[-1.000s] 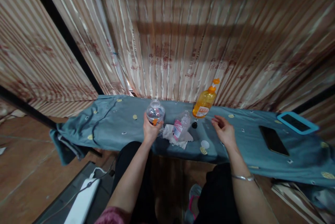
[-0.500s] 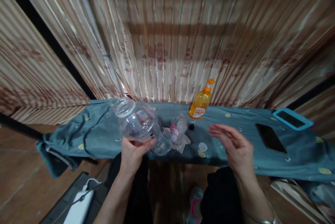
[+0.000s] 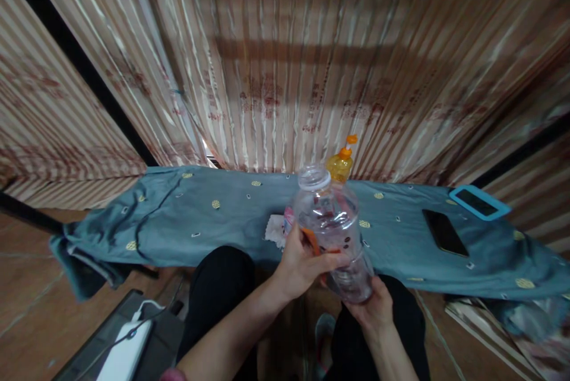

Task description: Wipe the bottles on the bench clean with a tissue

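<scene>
Striped curtain (image 3: 267,60), clear bottle (image 3: 335,215) tilted, mouth (image 3: 314,178) up-left

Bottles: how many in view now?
3: large clear bottle, held by left hand, right hand at its base; orange-topped pump bottle behind it; pink-labelled bottle beside the left hand, mostly hidden. Others could be hidden.

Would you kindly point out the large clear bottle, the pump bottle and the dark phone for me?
Large clear bottle (image 3: 341,221), head view, on its body.
Pump bottle (image 3: 339,168), head view, on its yellow shoulder.
Dark phone (image 3: 445,232), head view, middle of its upper face.
</scene>
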The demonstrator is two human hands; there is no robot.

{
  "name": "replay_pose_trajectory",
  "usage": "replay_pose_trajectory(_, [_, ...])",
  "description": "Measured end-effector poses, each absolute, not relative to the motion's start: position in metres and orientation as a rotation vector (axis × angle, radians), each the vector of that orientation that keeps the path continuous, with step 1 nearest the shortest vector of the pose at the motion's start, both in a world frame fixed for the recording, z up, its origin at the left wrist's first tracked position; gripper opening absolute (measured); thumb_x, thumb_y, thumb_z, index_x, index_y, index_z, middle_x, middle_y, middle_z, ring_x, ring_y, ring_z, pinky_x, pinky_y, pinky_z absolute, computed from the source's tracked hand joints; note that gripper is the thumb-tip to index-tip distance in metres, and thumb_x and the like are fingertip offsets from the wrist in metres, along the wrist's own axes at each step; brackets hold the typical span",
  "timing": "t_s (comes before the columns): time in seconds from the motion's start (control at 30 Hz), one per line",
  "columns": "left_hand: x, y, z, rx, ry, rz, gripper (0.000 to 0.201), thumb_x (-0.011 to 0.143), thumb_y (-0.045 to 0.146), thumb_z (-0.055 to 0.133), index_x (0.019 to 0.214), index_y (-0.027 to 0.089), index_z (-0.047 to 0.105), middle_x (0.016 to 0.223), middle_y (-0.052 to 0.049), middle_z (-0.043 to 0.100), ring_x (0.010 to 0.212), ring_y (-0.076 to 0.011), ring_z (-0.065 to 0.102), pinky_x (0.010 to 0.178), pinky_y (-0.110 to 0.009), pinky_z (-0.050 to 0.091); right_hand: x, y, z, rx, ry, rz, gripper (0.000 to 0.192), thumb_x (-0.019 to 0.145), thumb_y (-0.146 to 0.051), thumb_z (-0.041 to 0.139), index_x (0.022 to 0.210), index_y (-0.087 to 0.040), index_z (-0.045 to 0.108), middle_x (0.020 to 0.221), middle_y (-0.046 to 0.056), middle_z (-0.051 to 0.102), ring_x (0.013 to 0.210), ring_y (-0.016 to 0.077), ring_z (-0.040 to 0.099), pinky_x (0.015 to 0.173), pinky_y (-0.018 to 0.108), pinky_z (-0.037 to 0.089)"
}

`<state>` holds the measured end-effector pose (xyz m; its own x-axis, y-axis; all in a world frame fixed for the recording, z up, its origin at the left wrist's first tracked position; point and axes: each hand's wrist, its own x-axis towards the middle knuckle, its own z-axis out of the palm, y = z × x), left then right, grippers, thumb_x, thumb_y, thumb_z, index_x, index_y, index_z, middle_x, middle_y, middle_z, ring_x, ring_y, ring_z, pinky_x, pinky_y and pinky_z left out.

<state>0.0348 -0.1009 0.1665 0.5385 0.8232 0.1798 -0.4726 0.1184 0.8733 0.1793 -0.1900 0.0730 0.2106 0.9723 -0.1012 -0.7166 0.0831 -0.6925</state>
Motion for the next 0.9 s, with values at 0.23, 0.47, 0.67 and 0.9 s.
replay_pose_trajectory(0.23, [0.000, -0.028, 0.140, 1.415, 0.539, 1.290, 0.100, 0.076, 0.067, 0.083, 0.158, 0.028, 0.042, 0.170, -0.016, 0.039, 0.162, -0.0377, 0.031, 0.130, -0.057, 0.029, 0.196, -0.180, 0.091, -0.750, -0.278, 1.233, 0.061, 0.054, -0.067, 0.094, 0.105, -0.036, 0.084, 0.110, 0.010, 0.082, 0.088, 0.0395, 0.080, 0.092, 0.073, 0.057])
replay_pose_trajectory(0.47, [0.023, 0.018, 0.093, 1.768, 0.849, 1.074, 0.132, 0.050, 0.041, 0.102, 0.162, 0.024, 0.034, 0.170, -0.020, 0.039, 0.162, -0.0400, 0.029, 0.133, -0.057, 0.024, 0.222, -0.181, 0.090, -0.841, -0.225, 1.108, 0.065, 0.057, -0.063, 0.093, 0.109, -0.024, 0.084, 0.115, 0.018, 0.080, 0.086, 0.0382, 0.079, 0.078, 0.059, 0.066])
replay_pose_trajectory(0.67, [0.038, 0.015, 0.076, 1.756, 0.878, 1.063, 0.111, 0.061, 0.023, 0.096, 0.157, 0.024, 0.040, 0.141, -0.014, 0.069, 0.133, -0.0350, 0.066, 0.120, -0.059, 0.047, 0.231, -0.177, 0.081, -0.918, -0.181, 1.006, 0.063, 0.052, -0.055, 0.096, 0.108, -0.028, 0.084, 0.109, 0.009, 0.082, 0.084, 0.0321, 0.079, 0.066, 0.043, 0.068])
replay_pose_trajectory(0.9, [0.027, 0.026, 0.066, 1.835, 0.977, 1.251, 0.094, 0.064, 0.035, 0.098, 0.144, 0.020, 0.050, 0.139, -0.015, 0.066, 0.131, -0.0345, 0.066, 0.114, -0.053, 0.053, 0.225, -0.171, 0.067, -0.978, -0.081, 1.032, 0.073, 0.040, -0.052, 0.101, 0.105, -0.024, 0.084, 0.104, 0.010, 0.083, 0.081, 0.0329, 0.079, 0.065, 0.043, 0.069])
